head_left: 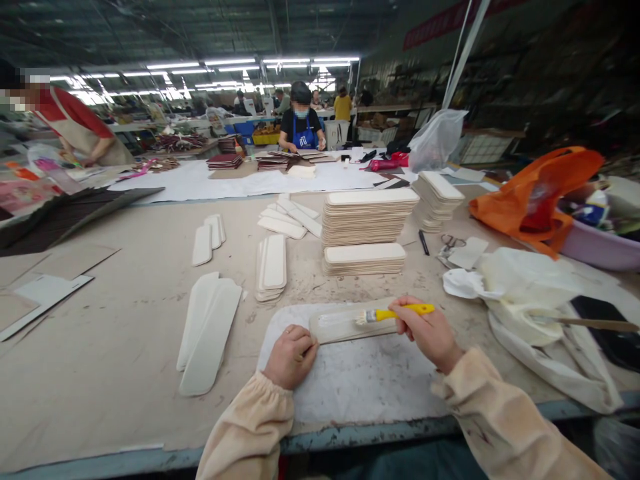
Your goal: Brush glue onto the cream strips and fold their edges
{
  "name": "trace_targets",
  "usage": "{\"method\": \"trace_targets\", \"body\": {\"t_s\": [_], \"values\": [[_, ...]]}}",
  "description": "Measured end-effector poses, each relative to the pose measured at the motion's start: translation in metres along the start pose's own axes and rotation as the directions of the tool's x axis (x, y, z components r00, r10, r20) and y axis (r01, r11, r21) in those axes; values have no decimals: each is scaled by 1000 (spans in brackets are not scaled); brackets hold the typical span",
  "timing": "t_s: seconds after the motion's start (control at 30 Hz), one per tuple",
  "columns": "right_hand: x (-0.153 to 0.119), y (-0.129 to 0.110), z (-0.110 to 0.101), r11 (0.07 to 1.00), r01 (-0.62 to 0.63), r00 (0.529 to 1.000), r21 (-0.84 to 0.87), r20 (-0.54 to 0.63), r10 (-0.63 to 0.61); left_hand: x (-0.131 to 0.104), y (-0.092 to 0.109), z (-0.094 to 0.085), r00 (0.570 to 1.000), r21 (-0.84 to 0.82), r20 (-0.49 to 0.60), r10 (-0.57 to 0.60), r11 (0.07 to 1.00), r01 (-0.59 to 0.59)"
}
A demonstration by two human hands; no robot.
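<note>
In my right hand [423, 330] is a paintbrush [405, 312] with a yellow handle, its bristles touching the top of a long rounded panel [333, 327]. The panel has a wet-looking, greyish face and lies on a white sheet [360, 387]. My left hand [291, 355] is closed at the panel's left end, fingers pressed on its edge. Behind the panel stand a low stack of cream panels [365, 259] and a taller stack [370, 219]. Long cream strips [213, 340] lie fanned out left of my left hand.
Smaller cream pieces [271, 267] lie farther back. At right are scissors [451, 243], a black pen [424, 242], a plastic-lined container [535, 300] with a stick across it, a dark flat object [607, 330] and an orange bag [540, 193]. A co-worker [301, 127] sits across the table.
</note>
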State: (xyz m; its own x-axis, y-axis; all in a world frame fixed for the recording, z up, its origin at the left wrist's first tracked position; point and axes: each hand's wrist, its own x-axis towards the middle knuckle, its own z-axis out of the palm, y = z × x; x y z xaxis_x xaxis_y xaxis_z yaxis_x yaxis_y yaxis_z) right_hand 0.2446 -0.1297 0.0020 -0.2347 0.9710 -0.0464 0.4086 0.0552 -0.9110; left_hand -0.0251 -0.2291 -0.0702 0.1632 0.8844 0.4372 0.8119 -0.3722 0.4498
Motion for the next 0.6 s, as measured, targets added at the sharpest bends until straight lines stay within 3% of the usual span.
{"method": "trace_targets", "body": {"t_s": [0.1, 0.2, 0.27, 0.33, 0.5, 0.6], "values": [[-9, -6, 35, 971, -23, 990, 240, 141, -11, 0, 1, 0, 1000, 0, -2, 3, 1000, -3], [-12, -4, 69, 962, -52, 963, 268, 270, -23, -1, 1, 0, 1000, -2, -13, 9, 1000, -9], [-11, 0, 78, 970, -56, 958, 237, 287, -15, -1, 1, 0, 1000, -3, -7, 6, 1000, -6], [-8, 5, 73, 981, -42, 968, 190, 252, -8, 0, 1, 0, 1000, -3, 1, 3, 1000, -3], [3, 9, 34, 999, -14, 996, 52, 84, 10, 1, 2, -1, 1000, -1, -6, -4, 1000, 4], [3, 5, 31, 989, -31, 999, 148, 19, 29, 1, 2, -1, 1000, 1, -7, -1, 1000, 1]]}}
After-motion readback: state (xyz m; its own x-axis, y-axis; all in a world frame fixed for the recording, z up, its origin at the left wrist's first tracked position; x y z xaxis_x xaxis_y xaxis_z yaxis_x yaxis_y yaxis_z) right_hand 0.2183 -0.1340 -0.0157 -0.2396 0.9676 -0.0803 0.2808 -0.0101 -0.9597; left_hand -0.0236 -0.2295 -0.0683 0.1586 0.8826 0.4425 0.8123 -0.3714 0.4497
